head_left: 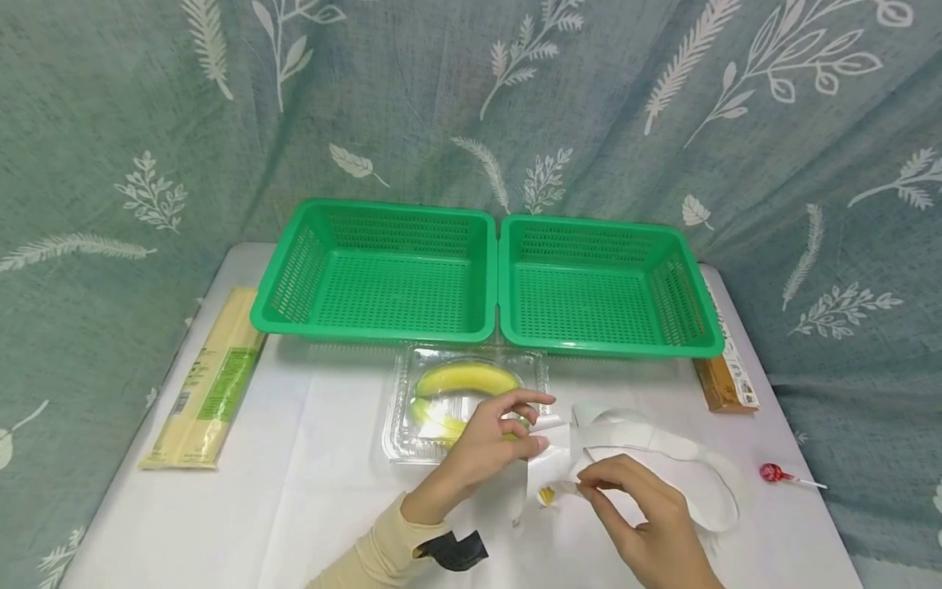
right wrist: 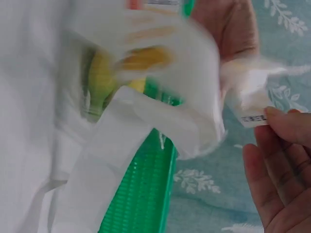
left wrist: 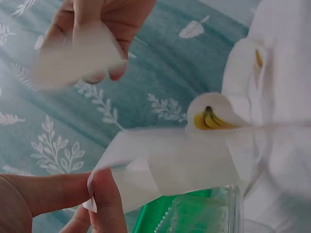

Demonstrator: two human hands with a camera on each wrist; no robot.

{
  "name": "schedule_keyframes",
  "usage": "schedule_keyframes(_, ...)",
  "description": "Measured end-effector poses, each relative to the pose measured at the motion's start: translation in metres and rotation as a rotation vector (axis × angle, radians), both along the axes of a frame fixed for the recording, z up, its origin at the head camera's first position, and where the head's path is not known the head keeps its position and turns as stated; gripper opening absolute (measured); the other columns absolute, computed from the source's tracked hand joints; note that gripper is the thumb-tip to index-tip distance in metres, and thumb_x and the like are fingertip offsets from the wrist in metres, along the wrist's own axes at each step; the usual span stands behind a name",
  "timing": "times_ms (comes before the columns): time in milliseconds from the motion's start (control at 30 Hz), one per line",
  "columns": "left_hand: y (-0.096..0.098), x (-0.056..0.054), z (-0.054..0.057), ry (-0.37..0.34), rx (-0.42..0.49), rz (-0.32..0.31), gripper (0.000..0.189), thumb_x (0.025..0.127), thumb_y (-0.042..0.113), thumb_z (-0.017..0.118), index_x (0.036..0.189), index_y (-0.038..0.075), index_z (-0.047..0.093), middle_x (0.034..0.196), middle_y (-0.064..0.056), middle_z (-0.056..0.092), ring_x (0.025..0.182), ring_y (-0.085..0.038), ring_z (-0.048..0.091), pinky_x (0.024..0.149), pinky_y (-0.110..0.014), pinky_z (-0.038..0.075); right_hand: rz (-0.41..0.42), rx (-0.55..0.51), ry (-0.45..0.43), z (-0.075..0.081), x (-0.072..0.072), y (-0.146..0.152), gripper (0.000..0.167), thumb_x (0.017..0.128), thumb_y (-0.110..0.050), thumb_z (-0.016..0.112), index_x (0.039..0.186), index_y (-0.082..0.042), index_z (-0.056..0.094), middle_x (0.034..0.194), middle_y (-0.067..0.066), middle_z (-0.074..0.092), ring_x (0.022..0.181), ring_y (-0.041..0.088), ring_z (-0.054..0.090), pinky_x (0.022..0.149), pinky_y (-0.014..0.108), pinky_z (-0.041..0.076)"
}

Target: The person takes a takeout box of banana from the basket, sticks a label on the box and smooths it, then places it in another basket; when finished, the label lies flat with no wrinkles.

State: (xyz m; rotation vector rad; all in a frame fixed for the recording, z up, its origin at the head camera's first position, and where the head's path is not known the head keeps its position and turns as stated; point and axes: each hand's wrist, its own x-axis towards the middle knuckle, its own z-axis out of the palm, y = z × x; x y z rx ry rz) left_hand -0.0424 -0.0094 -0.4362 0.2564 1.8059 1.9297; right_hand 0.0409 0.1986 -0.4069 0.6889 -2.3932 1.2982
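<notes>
My left hand (head_left: pixel 478 446) pinches one end of a white label strip (head_left: pixel 548 462) between thumb and fingers, beside a clear clamshell box (head_left: pixel 396 438) with yellow bananas (head_left: pixel 467 378) inside. A banana-picture sticker (left wrist: pixel 210 116) stands out from the strip's edge in the left wrist view. To the right, my right hand (head_left: pixel 651 519) pinches a small piece of white label (right wrist: pixel 250 114) between thumb and fingertip; small dark print shows on it in the right wrist view. More of the white strip (head_left: pixel 706 462) curls in a loop on the table behind my right hand.
Two green baskets (head_left: pixel 497 282) stand side by side at the back. A pack of noodle-like sticks (head_left: pixel 209 384) lies at left, a brown-and-white box (head_left: pixel 724 376) at right, and a red lollipop (head_left: pixel 771 472) near the right edge. Patterned curtains surround the table.
</notes>
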Motion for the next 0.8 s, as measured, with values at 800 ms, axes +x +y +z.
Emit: schedule_keyframes(800,0.017,0.045,0.008,0.367,-0.275,-0.112,0.068,0.095,0.038,0.069,0.153,0.019,0.039,0.119,-0.002,0.068,0.101,-0.003,0.066,0.088,-0.019,0.056,-0.426,-0.433,-0.506,0.003,-0.017,-0.02,0.026,0.083,0.013,0.072,0.107,0.005,0.065,0.086,0.001,0.057,0.072,0.005,0.067,0.064,0.02,0.06)
